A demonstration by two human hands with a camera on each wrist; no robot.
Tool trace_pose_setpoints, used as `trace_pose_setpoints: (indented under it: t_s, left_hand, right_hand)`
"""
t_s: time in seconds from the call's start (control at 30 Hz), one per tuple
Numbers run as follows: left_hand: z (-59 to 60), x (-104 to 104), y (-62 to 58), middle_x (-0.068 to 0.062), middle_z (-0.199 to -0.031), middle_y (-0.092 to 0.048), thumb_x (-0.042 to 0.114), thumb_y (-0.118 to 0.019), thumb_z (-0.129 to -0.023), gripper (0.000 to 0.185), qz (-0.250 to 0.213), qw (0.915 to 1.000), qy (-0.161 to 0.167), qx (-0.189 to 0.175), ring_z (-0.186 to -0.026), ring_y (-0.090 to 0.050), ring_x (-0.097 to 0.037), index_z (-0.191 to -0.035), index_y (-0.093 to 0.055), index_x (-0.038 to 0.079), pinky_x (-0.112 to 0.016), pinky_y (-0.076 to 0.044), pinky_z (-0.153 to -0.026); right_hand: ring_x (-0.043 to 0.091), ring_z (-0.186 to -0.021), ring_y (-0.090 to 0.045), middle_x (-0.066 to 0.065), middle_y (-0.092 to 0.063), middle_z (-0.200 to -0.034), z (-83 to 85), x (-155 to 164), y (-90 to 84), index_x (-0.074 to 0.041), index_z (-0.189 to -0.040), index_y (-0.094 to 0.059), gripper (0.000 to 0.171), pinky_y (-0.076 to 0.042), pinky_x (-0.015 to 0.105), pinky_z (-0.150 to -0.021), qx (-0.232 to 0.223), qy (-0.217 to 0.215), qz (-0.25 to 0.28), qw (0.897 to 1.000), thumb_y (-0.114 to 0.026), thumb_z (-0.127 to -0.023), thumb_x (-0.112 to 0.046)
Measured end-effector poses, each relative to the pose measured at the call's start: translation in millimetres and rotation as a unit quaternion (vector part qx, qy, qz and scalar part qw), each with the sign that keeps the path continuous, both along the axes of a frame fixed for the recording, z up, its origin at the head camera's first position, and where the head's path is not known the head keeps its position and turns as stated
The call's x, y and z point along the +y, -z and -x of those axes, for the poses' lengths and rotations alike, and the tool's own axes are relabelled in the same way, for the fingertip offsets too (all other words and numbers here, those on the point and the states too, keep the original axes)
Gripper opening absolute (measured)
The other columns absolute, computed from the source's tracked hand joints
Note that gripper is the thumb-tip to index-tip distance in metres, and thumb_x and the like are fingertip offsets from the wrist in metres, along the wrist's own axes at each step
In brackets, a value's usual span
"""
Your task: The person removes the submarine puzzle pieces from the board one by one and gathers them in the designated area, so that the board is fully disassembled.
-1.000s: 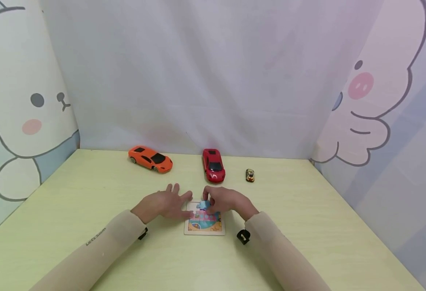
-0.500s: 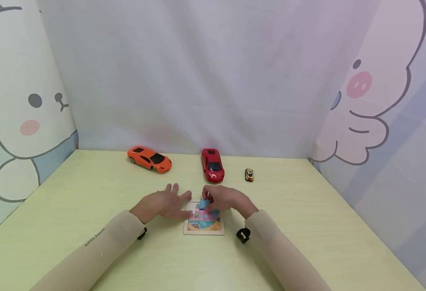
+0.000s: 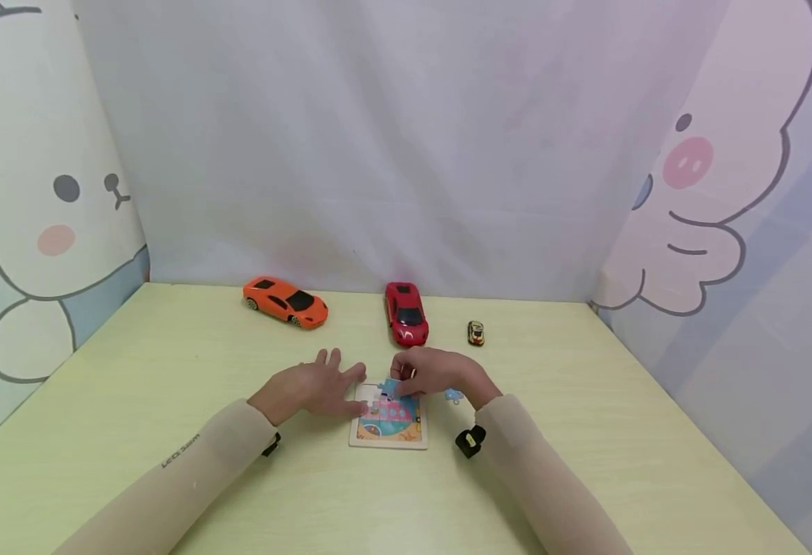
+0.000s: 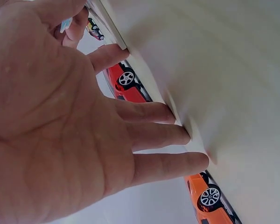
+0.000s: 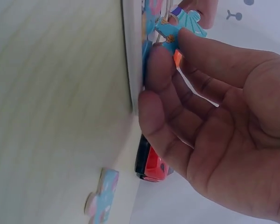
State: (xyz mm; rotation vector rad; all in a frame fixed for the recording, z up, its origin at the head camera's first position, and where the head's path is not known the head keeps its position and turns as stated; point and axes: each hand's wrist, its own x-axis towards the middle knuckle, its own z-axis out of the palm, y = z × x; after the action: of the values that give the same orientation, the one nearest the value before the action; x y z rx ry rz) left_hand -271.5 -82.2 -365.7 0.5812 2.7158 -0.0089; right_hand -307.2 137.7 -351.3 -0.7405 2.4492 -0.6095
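My right hand [image 3: 435, 371] pinches a blue jigsaw piece [image 5: 170, 33] between thumb and forefinger, tilted over the upper part of a small square jigsaw puzzle [image 3: 388, 444]. Pink and blue picture pieces fill the lower part of its pale frame, and a bare pale area shows at its upper left. At the puzzle's left side, my left hand [image 3: 314, 389] lies with fingers spread. In the left wrist view, three of its fingertips [image 4: 170, 113] rest on the tabletop and the forefinger is at the frame's edge. Another blue jigsaw piece [image 3: 454, 395] lies loose on the table, beside my right wrist.
Along the back of the table stand an orange toy car [image 3: 284, 302], a red toy car [image 3: 406, 314] and a tiny yellow-black toy car [image 3: 476, 333]. A pale curtain [image 3: 364, 154] with cartoon animals at its sides encloses the table.
My right hand has lifted slightly and shifted right with the pinched jigsaw piece, which now tilts more. The loose piece by the right wrist has come into sight. My left hand stays put.
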Motion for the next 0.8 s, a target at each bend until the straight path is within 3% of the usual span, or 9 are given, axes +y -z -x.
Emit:
trace_pose_setpoints:
  t_s: [0.43,0.6,0.8]
  left_hand:
    - [0.6,0,-1.9,-0.026,-0.140,-0.038,0.062,-0.056,-0.094,0.057,-0.006,1.0000,0.002,-0.007,-0.131,-0.037,-0.046,-0.137,-0.044,0.026,-0.066,-0.040,-0.101]
    - [0.9,0,-1.8,-0.027,-0.144,-0.036,0.061,-0.056,-0.094,0.058,-0.011,0.9999,0.000,-0.010,-0.134,-0.034,-0.047,-0.139,-0.043,0.026,-0.067,-0.038,-0.102]
    - [0.0,-1,-2.3,-0.027,-0.145,-0.035,0.061,-0.057,-0.094,0.058,-0.017,0.9998,0.000,-0.012,-0.135,-0.034,-0.047,-0.139,-0.044,0.026,-0.068,-0.037,-0.102]
  right_hand:
    - [0.016,-0.083,-0.060,0.002,-0.062,-0.094,4.9,17,-7.5,-0.013,-0.098,-0.062,0.008,-0.050,0.028,-0.075,-0.026,0.006,-0.007,1.000,-0.069,-0.095,-0.012]
    - [0.016,-0.081,-0.058,0.002,-0.062,-0.091,7.5,25,-8.7,-0.014,-0.099,-0.062,0.006,-0.048,0.029,-0.074,-0.040,-0.013,-0.012,0.999,-0.067,-0.097,-0.012]
    - [0.016,-0.073,-0.057,0.003,-0.062,-0.084,11.9,41,-10.6,-0.008,-0.100,-0.062,0.003,-0.047,0.030,-0.072,-0.068,-0.015,-0.012,0.998,-0.064,-0.098,-0.010]
